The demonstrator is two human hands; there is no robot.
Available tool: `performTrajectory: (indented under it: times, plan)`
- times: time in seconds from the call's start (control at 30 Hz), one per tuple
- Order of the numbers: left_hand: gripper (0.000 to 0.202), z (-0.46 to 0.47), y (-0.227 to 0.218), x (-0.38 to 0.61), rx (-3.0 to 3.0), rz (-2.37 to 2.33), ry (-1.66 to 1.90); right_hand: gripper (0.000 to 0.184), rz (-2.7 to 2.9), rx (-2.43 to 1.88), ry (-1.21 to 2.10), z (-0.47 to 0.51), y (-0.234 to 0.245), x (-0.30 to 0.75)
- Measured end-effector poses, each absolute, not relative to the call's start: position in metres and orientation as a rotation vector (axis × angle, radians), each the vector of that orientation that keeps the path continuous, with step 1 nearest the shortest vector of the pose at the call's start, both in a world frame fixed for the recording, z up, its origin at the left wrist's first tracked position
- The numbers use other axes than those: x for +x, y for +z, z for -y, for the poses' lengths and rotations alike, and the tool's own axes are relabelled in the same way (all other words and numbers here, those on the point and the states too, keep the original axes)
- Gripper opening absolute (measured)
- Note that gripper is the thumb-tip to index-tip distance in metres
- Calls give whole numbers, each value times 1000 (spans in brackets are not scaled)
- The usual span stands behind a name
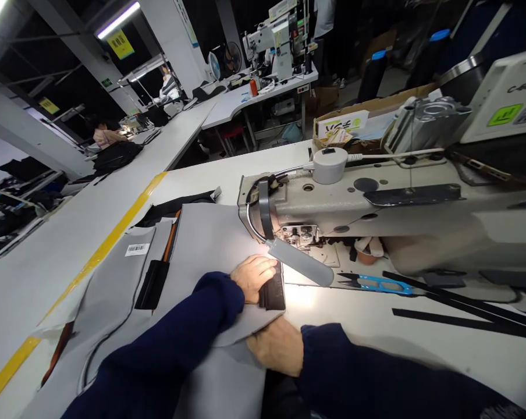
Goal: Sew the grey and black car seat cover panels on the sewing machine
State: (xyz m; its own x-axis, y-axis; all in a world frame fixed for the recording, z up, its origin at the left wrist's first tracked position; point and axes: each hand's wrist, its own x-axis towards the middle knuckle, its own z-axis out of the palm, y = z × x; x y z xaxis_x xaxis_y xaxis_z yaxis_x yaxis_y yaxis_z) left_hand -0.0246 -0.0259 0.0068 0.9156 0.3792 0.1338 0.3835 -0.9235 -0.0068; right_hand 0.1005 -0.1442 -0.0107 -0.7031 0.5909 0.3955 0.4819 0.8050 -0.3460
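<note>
My left hand (255,275) lies on a grey fabric panel (210,244), its fingers pressed down on a small dark piece (274,291) beside the needle of the sewing machine (376,215). My right hand (277,348) sits at the panel's near edge with its fingers tucked under the grey fabric, hidden from view. Both sleeves are dark blue. A lamp on the machine lights the spot near the needle.
Blue thread snips (379,284) and black straps (464,314) lie on the table right of the needle. More grey panels, one with a barcode label (137,249), lie to the left. A yellow stripe (110,238) runs along the table. Other workers sit at far machines.
</note>
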Motion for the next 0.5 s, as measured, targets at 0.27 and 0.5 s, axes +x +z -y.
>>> performTrajectory:
  times: [0.27,0.5]
  plan:
    - [29,21,15,-16,-2948,643,-392,39,2550,-697,152,131,-12,105]
    - [28,-7,13,-17,-2944,612,-335,19,2646,-793,-33,111,-16,107]
